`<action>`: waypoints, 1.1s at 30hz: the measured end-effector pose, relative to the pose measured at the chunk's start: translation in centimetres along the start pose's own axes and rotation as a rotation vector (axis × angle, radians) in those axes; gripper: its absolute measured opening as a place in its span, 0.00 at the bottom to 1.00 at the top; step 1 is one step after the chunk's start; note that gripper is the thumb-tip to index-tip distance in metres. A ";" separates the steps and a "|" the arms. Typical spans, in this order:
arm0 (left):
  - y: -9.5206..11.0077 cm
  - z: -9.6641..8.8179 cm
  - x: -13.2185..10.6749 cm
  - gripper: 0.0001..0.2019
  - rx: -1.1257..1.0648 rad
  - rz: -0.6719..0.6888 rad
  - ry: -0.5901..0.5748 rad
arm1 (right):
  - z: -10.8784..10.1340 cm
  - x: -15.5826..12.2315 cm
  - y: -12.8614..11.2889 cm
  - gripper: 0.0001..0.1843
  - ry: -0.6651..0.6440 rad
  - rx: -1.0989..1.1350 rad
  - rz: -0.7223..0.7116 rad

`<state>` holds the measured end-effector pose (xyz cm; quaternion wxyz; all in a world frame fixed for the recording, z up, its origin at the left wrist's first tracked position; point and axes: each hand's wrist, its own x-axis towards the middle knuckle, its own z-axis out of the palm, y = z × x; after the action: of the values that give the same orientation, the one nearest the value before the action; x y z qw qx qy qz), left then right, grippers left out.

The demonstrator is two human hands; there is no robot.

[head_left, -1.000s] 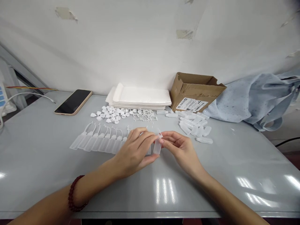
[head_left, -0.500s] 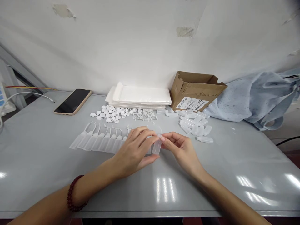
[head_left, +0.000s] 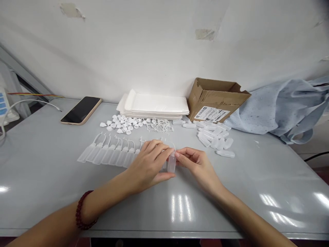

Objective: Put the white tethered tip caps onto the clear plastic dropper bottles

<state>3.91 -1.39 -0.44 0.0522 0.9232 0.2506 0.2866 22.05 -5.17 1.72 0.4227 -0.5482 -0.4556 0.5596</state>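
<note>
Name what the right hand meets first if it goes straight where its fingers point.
The small clear bottle, which the right hand seems to pinch at its top; just beyond, the left hand.

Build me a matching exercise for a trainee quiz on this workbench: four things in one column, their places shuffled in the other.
1. phone
2. cardboard box
3. blue cloth
4. bottle

A. held between left hand and right hand
B. far right
C. flat on the table, back left
D. by the wall, right of the white stack

Pairs: 1-C, 2-D, 3-B, 4-A
</note>
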 end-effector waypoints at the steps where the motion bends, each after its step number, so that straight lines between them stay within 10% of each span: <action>1: 0.0 0.0 0.0 0.23 0.012 0.002 -0.008 | 0.0 0.0 0.0 0.18 -0.002 -0.006 0.001; 13: -0.1 -0.1 0.5 0.21 0.158 0.037 0.029 | 0.0 0.4 0.0 0.14 -0.011 -0.011 0.010; 33: -0.6 0.3 1.1 0.22 0.143 -0.065 -0.120 | -0.1 0.6 1.2 0.11 -0.016 -0.669 -0.225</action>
<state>4.64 -0.30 -0.30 0.0102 0.9315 0.2967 0.2104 22.17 -4.82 0.45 0.2750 -0.5983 -0.6747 0.3336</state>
